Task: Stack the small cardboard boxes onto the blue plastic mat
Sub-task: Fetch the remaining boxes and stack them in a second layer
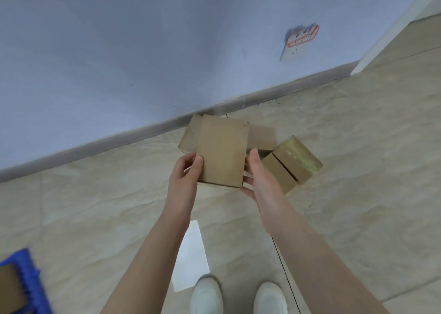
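While you stand over the pile by the wall, you've got one flat cardboard box (pixel 222 152) pinched between both hands, and that's a sensible two-sided hold: your left hand (pixel 185 173) presses its thumb on the top face at the left edge, your right hand (pixel 259 179) cups the right edge with fingers curling underneath, so the broad panel stays level and can't twist. Neither hand is free; both are clamped on that one box. It hangs above the floor, lifted off the heap. Just beyond your fingertips sits another brown box (pixel 189 136) against the skirting, partly hidden behind the one you hold. Right beside your right hand lie two taped boxes (pixel 292 167), tight against each other, waiting their turn. Now the target: the blue plastic mat (pixel 27 275) shows well off to your left and back towards your body, at the frame's lower corner, with what looks like a cardboard piece (pixel 9 287) already on it. You'll likely need to swing left and lower this one squarely there.
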